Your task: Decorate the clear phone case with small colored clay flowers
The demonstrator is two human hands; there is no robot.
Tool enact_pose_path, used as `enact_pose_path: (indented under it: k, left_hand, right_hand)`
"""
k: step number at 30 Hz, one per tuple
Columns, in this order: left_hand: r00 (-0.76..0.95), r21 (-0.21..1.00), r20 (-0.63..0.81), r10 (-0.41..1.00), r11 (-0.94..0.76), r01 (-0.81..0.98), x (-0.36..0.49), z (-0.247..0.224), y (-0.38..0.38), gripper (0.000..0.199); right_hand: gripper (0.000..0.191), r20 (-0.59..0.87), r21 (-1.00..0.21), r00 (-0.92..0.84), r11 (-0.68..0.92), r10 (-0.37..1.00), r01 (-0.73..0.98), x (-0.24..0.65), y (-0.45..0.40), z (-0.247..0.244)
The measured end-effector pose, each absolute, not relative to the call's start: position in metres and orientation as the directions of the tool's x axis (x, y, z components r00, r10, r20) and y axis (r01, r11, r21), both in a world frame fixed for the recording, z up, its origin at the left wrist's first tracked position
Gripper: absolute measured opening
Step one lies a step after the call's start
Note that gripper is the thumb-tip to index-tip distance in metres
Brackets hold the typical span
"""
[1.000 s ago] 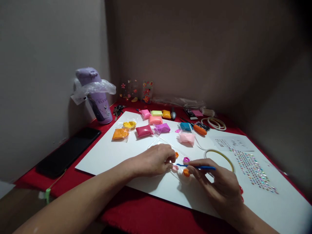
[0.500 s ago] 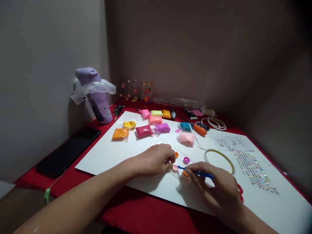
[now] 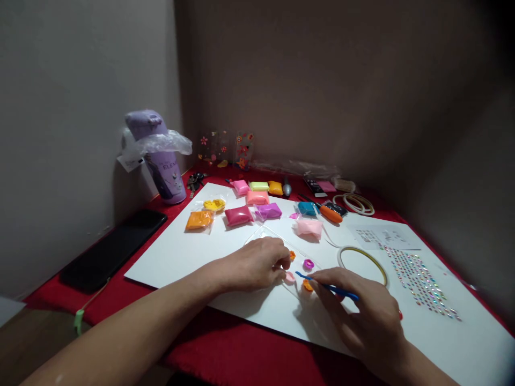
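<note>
My left hand (image 3: 259, 262) rests on a clear case (image 3: 263, 231), its fingers curled together beside a light pink piece of clay (image 3: 289, 277); what they grip, if anything, is hidden. In my right hand (image 3: 362, 308) a thin blue modelling tool (image 3: 338, 291) is held like a pen. The tool's tip is just right of the pink clay and apart from it. On the case near both hands are a purple clay flower (image 3: 308, 264) and two orange clay flowers, one behind (image 3: 292, 255) and one in front (image 3: 308, 285).
Clay packets, including a crimson one (image 3: 238, 215), lie across the white board (image 3: 169, 260). At the right are a tape roll (image 3: 364, 257) and rhinestones (image 3: 420, 281). A phone (image 3: 116, 249) and a purple bottle (image 3: 161, 166) are on the left of the red cloth (image 3: 225, 343).
The tool's tip has lifted away from the light pink clay, and my right hand has shifted slightly right. My left hand stays in place.
</note>
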State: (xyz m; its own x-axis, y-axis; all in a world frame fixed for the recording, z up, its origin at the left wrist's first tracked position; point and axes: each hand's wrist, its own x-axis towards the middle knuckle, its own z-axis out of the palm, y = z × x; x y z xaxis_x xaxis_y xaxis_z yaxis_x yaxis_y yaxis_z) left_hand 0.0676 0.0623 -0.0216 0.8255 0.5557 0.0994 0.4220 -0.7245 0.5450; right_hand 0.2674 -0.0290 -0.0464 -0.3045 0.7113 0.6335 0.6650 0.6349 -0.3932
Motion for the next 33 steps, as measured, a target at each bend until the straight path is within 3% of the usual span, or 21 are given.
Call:
enact_pose_path:
  k: [33]
  left_hand:
    - [0.841,0.561,0.119,0.527,-0.735,0.381,0.0670,-0.0257,0.0624,0.005]
  right_hand:
    - [0.013,0.613,-0.408,-0.331,0.646,0.718,0.646,0.2672,-0.0272,-0.0476]
